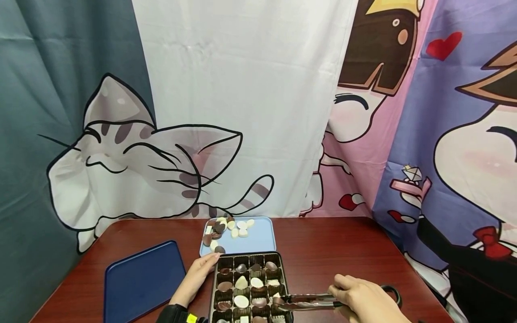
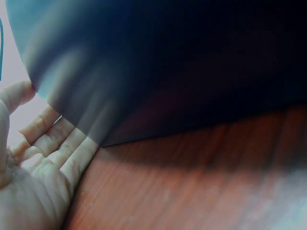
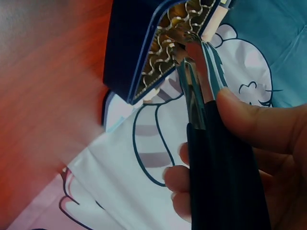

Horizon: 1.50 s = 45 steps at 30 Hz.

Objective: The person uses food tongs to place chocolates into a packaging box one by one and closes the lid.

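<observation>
A box with a divided dark tray (image 1: 246, 259) lies at the front middle of the table. Its compartments hold brown and white chocolates, such as a white oval one (image 1: 241, 301). With fairly straight fingers, my left hand (image 1: 196, 277) touches the box's left side; the left wrist view shows those fingers (image 2: 64, 143) against its glossy dark wall (image 2: 201, 72). My right hand (image 1: 359, 296) grips metal tongs (image 1: 303, 301) by their black handles. The tong tips reach into a compartment in the right column. Whether they pinch a chocolate, I cannot tell.
Behind the box is a light blue tray (image 1: 258, 242) with chocolates grouped on its left and back parts. A dark blue tray or lid (image 1: 141, 282) lies to the left on the reddish-brown table (image 1: 323, 251). A printed curtain (image 1: 242, 89) hangs at the table's back edge.
</observation>
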Each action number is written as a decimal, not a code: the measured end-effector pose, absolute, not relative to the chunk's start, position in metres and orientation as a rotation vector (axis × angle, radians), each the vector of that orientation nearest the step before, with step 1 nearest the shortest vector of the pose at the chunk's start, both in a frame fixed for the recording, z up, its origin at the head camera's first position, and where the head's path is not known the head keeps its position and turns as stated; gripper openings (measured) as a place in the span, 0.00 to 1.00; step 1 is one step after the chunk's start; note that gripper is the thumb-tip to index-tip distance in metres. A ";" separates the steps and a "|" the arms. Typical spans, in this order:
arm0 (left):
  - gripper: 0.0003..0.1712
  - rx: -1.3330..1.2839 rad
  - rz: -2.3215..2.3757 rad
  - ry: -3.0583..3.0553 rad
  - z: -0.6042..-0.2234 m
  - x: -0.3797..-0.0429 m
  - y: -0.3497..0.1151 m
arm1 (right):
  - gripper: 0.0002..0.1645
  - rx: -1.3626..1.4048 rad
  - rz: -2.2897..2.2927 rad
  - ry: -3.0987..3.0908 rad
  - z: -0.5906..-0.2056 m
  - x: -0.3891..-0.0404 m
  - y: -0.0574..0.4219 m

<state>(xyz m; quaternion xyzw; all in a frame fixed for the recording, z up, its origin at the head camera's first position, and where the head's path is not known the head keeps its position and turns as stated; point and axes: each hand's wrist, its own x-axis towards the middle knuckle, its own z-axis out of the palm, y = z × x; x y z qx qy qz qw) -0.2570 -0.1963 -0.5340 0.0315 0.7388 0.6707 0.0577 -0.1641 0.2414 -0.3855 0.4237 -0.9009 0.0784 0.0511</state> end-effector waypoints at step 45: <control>0.32 0.110 2.011 2.274 -0.534 -0.259 -0.197 | 0.33 0.184 0.696 -2.758 -0.567 -0.372 0.199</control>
